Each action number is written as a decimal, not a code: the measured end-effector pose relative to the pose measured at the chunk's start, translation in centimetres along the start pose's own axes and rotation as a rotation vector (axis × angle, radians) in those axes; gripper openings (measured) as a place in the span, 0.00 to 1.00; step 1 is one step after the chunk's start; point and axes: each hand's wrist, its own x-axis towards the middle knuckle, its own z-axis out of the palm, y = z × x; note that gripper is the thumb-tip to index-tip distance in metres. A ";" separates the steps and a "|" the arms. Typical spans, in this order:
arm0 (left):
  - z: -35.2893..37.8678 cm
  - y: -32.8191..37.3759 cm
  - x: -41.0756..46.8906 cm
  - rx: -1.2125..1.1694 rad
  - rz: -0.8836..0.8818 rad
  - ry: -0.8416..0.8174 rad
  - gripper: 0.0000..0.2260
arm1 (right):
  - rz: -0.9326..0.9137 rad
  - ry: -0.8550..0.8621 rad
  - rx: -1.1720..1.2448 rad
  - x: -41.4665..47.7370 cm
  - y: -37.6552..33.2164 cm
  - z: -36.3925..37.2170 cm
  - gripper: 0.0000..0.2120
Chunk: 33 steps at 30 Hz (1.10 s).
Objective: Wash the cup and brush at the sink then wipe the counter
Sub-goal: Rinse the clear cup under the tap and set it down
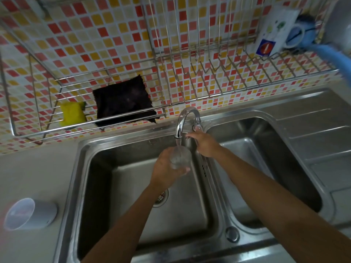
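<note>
Head view, left hand (167,166) gripping cup (180,158)

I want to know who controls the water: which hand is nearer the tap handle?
Right. The right hand has its fingertips at the tap handle; the left hand is lower, holding the clear cup under the stream.

Pale grey counter (36,173) fills left side of frame, running back to the tiled wall. Set into it: stainless steel double-bowl sink (209,221) with ribbed drainboard (319,137) at right of frame. White plastic tumbler (30,214) lies on its side on the counter, lower left, mouth toward the left edge, just beside the sink rim.
</note>
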 end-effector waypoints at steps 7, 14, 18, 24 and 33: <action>0.3 -0.7 0.1 0.098 0.069 -0.203 0.35 | 0.008 0.006 -0.012 -0.2 -0.3 -0.1 0.32; -0.3 -0.9 0.3 0.061 0.012 -0.039 0.31 | 0.034 -0.001 0.002 -0.6 -0.9 -0.6 0.33; 0.2 -1.6 -0.1 0.134 0.059 -0.211 0.37 | 0.042 -0.001 0.010 -0.4 -0.9 -0.3 0.33; 1.3 -1.1 0.4 0.111 0.038 -0.135 0.36 | 0.063 0.000 0.024 -0.3 -0.9 -0.2 0.30; 1.7 -1.1 0.5 0.058 0.045 -0.083 0.32 | 0.076 0.023 0.112 -0.2 -0.9 -0.1 0.17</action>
